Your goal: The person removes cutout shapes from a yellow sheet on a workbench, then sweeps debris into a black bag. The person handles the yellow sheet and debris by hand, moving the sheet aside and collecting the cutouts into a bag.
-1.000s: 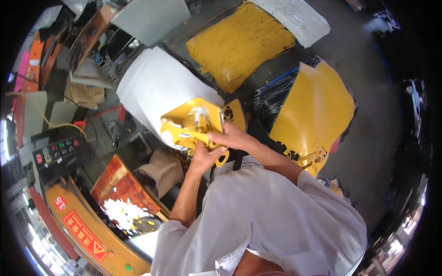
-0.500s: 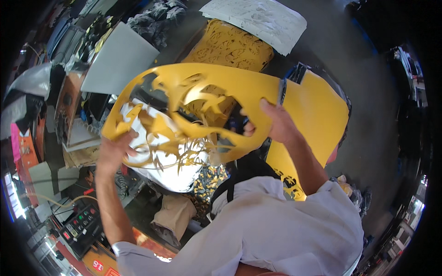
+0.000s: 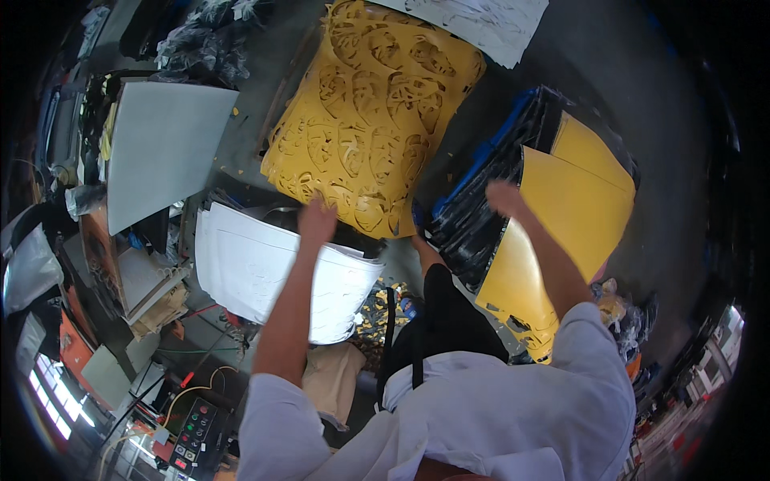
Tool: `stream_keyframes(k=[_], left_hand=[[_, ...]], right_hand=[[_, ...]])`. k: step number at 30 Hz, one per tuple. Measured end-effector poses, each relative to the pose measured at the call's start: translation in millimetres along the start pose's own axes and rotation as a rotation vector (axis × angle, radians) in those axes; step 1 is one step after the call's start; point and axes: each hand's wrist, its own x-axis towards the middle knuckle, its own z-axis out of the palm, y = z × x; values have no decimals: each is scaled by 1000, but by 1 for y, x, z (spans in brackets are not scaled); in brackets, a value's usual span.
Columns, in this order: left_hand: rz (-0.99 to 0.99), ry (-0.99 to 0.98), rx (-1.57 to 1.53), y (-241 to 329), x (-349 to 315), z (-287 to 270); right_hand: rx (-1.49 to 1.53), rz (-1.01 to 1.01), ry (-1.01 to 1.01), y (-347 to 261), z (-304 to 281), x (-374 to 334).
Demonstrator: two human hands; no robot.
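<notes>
A yellow sheet with many curved cut-outs (image 3: 377,104) tops a pile in front of me, slightly tilted. My left hand (image 3: 318,218) is at its near edge, fingers bent together over the rim. Off to the right, my right hand (image 3: 504,198) hovers beside a plain yellow sheet (image 3: 573,200) and above a black-wrapped stack (image 3: 473,224). Nothing shows in the right hand, but blur hides how its fingers are set. White sheets (image 3: 257,260) lie piled left of my legs, partly behind my left forearm.
Large grey-white boards (image 3: 172,152) lean at the left, near black plastic wrap (image 3: 212,40). A control box with buttons (image 3: 192,433) stands at lower left. Yellow and dark scraps (image 3: 377,317) litter the floor near a brown paper bag (image 3: 330,381). A white cut-out sheet (image 3: 489,24) lies far off.
The yellow cut-out sheet that both hands held up is down on the pile. My right hand has left it and is over the right-hand stack; my left hand has moved right.
</notes>
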Motion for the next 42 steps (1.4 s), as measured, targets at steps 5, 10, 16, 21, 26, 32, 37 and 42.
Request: stream_keyframes(k=[5, 10, 16, 21, 26, 32, 37, 42], left_hand=[[-779, -443, -462, -112, -221, 92], [-698, -290, -530, -207, -181, 122], [-372, -75, -91, -305, 78, 178], [-292, 198, -420, -363, 211, 202], [-219, 109, -150, -384, 214, 178], [-210, 174, -481, -350, 205, 157], [-253, 312, -140, -318, 223, 164], [-51, 301, -58, -304, 218, 165]], right_hand=[[2073, 1052, -507, -144, 66, -116], [1895, 979, -365, -190, 115, -51], [1962, 1157, -19, -163, 298, 153], [1805, 1035, -20, -167, 387, 246], [2037, 959, -122, -183, 368, 242], [1512, 1069, 28, -196, 379, 272], [1564, 1092, 35, -167, 393, 287], [1814, 1047, 21, -157, 371, 279]])
